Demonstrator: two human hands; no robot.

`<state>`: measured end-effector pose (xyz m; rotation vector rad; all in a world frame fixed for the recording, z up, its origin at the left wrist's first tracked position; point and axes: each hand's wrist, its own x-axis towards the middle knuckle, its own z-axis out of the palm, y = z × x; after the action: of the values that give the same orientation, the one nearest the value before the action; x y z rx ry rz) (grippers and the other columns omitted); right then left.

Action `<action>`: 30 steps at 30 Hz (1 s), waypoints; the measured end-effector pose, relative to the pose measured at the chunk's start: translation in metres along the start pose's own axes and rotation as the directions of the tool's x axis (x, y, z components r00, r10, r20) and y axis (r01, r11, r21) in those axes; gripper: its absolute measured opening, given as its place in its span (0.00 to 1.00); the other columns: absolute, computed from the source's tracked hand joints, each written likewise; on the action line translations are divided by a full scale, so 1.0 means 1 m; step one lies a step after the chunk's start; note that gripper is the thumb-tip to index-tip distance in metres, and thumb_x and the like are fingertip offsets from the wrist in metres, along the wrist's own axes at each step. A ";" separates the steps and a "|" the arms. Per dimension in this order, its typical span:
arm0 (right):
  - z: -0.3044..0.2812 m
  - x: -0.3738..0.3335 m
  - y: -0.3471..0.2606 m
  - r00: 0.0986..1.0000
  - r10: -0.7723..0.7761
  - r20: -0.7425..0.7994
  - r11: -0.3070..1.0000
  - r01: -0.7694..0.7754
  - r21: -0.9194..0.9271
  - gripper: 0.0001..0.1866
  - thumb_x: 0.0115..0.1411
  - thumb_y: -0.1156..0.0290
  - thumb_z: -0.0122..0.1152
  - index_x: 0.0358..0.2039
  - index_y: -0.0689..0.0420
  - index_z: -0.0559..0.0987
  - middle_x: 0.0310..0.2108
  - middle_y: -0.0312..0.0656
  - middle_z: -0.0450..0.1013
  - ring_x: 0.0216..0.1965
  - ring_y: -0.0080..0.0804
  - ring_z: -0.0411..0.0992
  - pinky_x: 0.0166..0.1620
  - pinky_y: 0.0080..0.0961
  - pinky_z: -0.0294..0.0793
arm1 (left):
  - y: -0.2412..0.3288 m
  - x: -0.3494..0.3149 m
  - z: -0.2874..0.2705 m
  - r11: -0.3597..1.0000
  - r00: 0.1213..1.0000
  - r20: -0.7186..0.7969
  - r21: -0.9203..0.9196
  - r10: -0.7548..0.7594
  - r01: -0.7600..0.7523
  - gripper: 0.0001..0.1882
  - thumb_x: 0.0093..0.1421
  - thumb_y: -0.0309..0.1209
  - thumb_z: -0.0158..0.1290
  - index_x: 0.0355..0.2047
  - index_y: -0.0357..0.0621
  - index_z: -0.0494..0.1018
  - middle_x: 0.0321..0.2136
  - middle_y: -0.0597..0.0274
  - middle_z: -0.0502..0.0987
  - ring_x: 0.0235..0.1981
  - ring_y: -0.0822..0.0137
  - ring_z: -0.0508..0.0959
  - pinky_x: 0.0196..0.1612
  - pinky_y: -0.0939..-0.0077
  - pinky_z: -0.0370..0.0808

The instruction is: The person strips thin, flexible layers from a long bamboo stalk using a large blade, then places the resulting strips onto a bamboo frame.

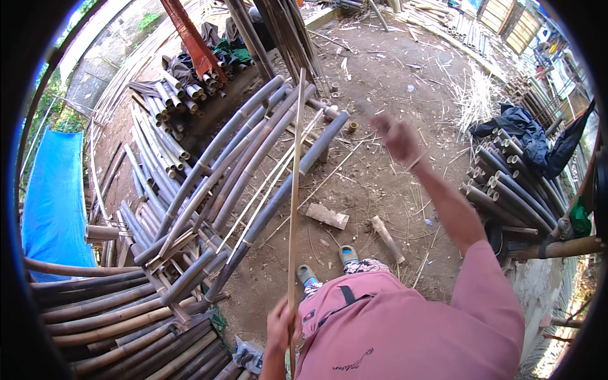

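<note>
My left hand (pixel 282 324) is closed around a long, thin bamboo strip (pixel 295 183), low in front of my body. The strip stands almost upright in the picture and crosses in front of the bamboo bench frame (pixel 272 202). My right hand (pixel 398 140) is stretched out to the right over the dirt floor, away from the strip. Motion smears its fingers, so I cannot make out whether they are closed or hold anything. Two pale thin strips (pixel 269 183) lie along the bench beside a dark bamboo pole (pixel 332 142).
Cut bamboo poles (pixel 158 164) are heaped behind the bench, with more poles (pixel 510 180) stacked at the right under a dark cloth (pixel 529 136). Two short wood pieces, a flat block (pixel 327 215) and a log (pixel 387 239), lie near my feet. A blue tarp (pixel 56 196) hangs far left.
</note>
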<state>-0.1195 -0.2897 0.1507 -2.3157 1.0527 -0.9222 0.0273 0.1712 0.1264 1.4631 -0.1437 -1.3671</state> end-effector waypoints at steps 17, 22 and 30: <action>0.081 -0.087 -0.060 0.971 -0.172 0.166 0.985 0.173 0.008 0.28 0.60 0.39 0.52 0.27 0.55 0.72 0.17 0.44 0.72 0.18 0.39 0.74 0.21 0.35 0.72 | 0.084 0.071 0.083 0.937 0.951 0.118 0.175 0.285 -0.303 0.22 0.71 0.36 0.39 0.58 0.34 0.65 0.13 0.71 0.62 0.09 0.82 0.59 0.11 0.86 0.58; 0.051 -0.047 -0.028 0.980 -0.153 0.130 0.978 0.169 -0.124 0.30 0.61 0.38 0.50 0.34 0.57 0.74 0.16 0.43 0.72 0.13 0.33 0.69 0.16 0.31 0.68 | 0.049 0.025 0.069 0.964 0.967 0.149 0.135 0.209 -0.229 0.21 0.70 0.33 0.39 0.59 0.33 0.64 0.12 0.72 0.62 0.09 0.82 0.59 0.12 0.86 0.57; 0.021 -0.024 0.012 0.973 0.047 0.224 0.992 -0.020 -0.122 0.33 0.61 0.32 0.41 0.26 0.54 0.73 0.15 0.35 0.68 0.11 0.24 0.62 0.13 0.32 0.62 | 0.015 -0.027 0.031 0.983 0.959 0.238 0.066 0.152 -0.172 0.21 0.70 0.31 0.40 0.59 0.30 0.63 0.12 0.70 0.64 0.09 0.81 0.60 0.12 0.85 0.56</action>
<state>-0.1220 -0.2760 0.1193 -2.4227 1.0707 -0.5784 0.0027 0.1655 0.1623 1.3261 -0.4690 -1.4078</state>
